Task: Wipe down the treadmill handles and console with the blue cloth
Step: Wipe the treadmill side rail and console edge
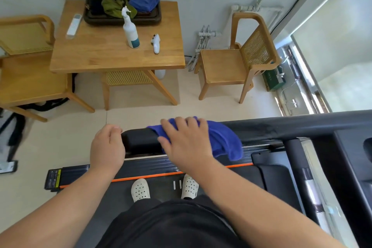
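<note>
Standing on the treadmill belt (231,183) in white perforated clogs (140,189), a person is looking down at both bare hands. At the far left a wooden chair (30,78) is sitting beside a wooden table (112,52), which is carrying a white remote (74,24), a dark tray (122,19) of bundled green and blue fabric, a white spray bottle (130,30) and a small white controller (156,43). Below that, the left hand (107,146) is curling loosely at the left end of the black handle (141,140), fingers bent and closing on nothing; whether it is touching the handle end I cannot tell. Just to its right, the right hand (186,139) is lying flat with fingers spread, pressing the blue cloth (223,140) down onto the top of the handle. The cloth is draping over the bar, its loose edge hanging toward the belt on the right of the hand. Farther right, a second wooden chair (237,66) is standing near the wall, and the handle bar is running on to the treadmill's dark upright frame (296,159).
</note>
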